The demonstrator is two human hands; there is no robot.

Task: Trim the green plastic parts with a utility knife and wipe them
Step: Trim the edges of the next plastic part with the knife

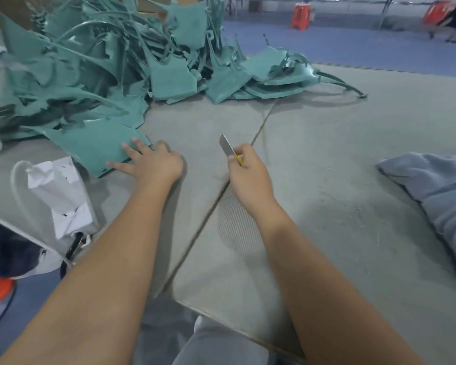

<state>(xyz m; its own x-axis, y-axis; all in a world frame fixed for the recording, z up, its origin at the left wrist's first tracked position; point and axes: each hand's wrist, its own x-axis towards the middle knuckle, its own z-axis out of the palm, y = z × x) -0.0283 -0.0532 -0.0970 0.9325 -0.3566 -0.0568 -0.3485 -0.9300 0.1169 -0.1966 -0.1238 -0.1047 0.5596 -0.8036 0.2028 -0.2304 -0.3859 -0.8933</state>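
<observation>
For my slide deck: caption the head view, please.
Left hand rests on a green plastic part; right hand holds a utility knife, blade extended.

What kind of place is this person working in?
Probably a workshop or small factory floor. A big heap of green plastic parts lies on grey floor mats, the right hand grips a utility knife, and red plastic stools stand behind.

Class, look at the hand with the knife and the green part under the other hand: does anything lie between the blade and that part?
Nothing visible does. Only bare mat separates the knife in the right hand from the green part, which the left hand already touches at its near corner.
</observation>
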